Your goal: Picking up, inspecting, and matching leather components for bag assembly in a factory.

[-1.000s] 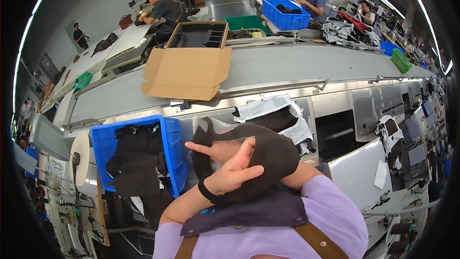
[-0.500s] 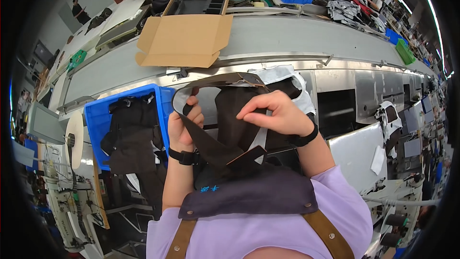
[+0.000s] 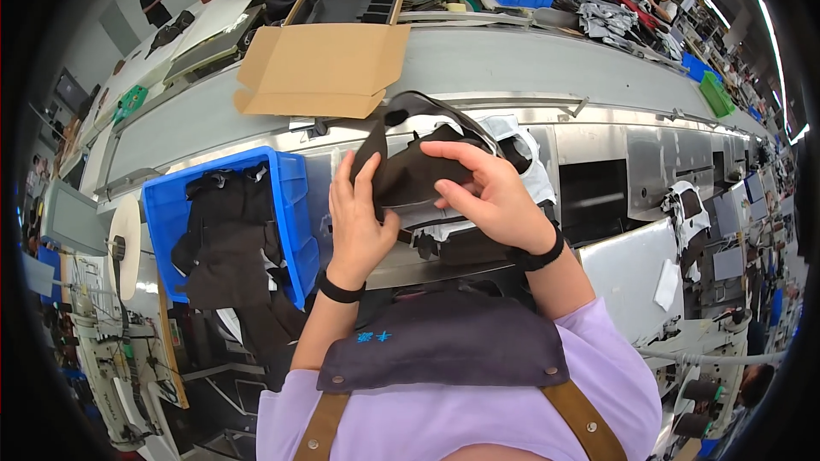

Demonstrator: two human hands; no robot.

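A dark brown bag piece [image 3: 410,177] with a curved band standing up as a loop sits on the metal worktop ahead of me. At its left side my left hand [image 3: 360,229] rests with fingers stretched along the outside and the thumb apart. My right hand [image 3: 504,205] is over the right part of the piece, index finger reaching across it and thumb spread away. Both hands look open; whether the right fingertips touch the material I cannot tell. White-backed dark pieces [image 3: 523,162] lie just behind and to the right.
A blue crate [image 3: 299,222] heaped with dark pieces [image 3: 226,248] stands at my left. Beyond the worktop runs a grey conveyor [image 3: 495,60] bearing an opened cardboard box [image 3: 320,68]. Sewing machines flank me. Other people work farther off.
The bag piece has gone from being held up close to me to sitting farther forward on the worktop. My left hand's fingers have loosened and straightened; my right hand's pinch has opened.
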